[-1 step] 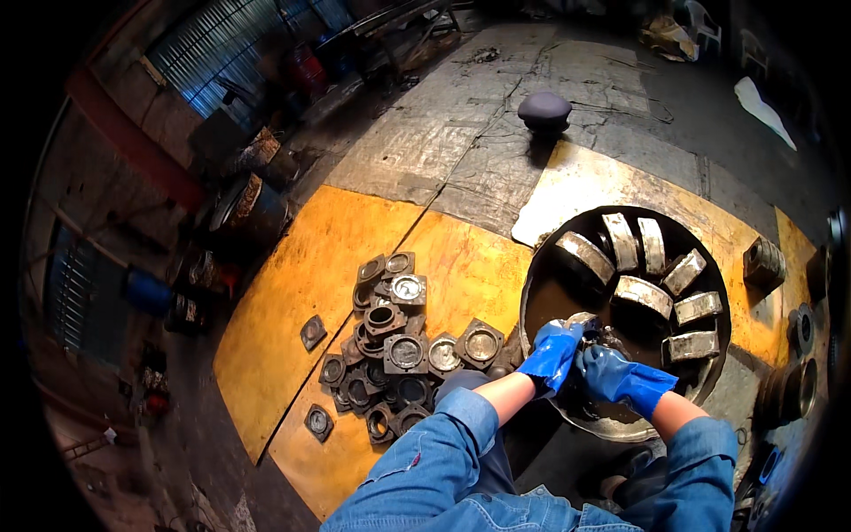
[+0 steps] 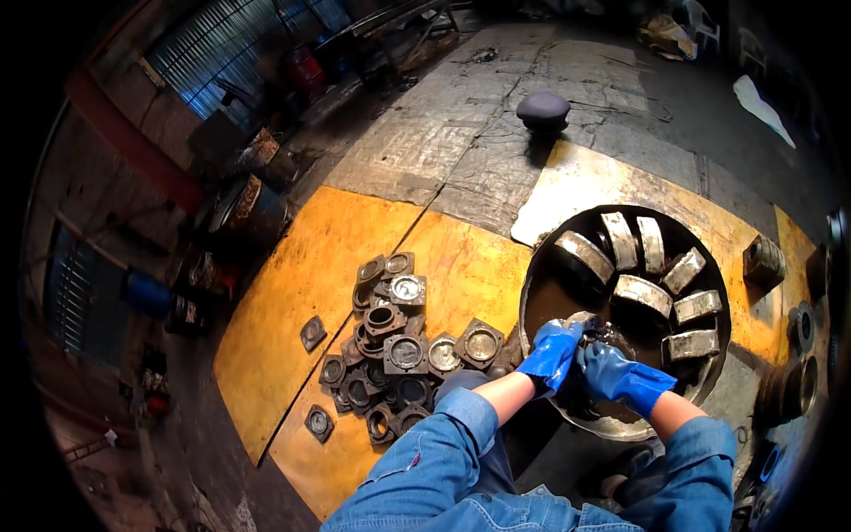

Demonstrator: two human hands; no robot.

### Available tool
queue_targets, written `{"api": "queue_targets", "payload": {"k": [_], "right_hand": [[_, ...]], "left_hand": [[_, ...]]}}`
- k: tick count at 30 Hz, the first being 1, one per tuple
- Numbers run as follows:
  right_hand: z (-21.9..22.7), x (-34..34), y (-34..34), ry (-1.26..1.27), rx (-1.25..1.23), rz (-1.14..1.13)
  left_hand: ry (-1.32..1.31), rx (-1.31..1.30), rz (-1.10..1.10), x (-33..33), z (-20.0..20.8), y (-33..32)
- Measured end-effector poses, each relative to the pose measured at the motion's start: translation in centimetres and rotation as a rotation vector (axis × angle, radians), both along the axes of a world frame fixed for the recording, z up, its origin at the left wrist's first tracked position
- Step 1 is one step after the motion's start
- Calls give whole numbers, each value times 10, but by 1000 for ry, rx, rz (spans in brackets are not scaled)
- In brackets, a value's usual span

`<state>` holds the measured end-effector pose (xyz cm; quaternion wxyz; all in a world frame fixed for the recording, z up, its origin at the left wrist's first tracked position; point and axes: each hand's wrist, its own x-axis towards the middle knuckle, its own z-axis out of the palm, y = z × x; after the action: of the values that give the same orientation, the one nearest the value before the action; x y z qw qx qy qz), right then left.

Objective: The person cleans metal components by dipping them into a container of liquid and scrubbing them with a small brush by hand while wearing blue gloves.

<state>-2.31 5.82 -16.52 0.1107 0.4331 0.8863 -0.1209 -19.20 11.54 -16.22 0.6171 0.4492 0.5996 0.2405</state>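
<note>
A: Where is the dirty metal piece (image 2: 582,319)?

B: Over the dark water in the round tub (image 2: 620,433), toward the left side. It sits right past the fingers of the left hand (image 2: 557,353).

A: So the left hand is nearer?

B: Yes. The right hand (image 2: 612,372) is close too, just below and to the right. Both wear blue gloves.

A: Are they holding it tight?

B: I can't tell. The 2 gloves hide the fingertips.

A: Which way does it point?

B: I can't tell; too much is covered. 7 thick metal blocks (image 2: 643,297) sit above it and to its right.
</note>
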Motion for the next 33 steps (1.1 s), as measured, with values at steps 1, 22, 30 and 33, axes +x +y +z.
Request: {"api": "queue_targets", "payload": {"k": [1,22,30,33], "right_hand": [[4,-6,-1,-1,-8,-95],[-52,-9,-14,2357,-1037,-1983],[-69,2,-22,2348,-1061,-1803],[-46,5,-5,1924,-1028,-1784]], "left_hand": [[-82,-74,14,-1,17,-2],[-15,-42,52,-3,-1,-3],[93,21,-33,-5,-3,1],[10,-53,-2,-6,1,-2]]}}
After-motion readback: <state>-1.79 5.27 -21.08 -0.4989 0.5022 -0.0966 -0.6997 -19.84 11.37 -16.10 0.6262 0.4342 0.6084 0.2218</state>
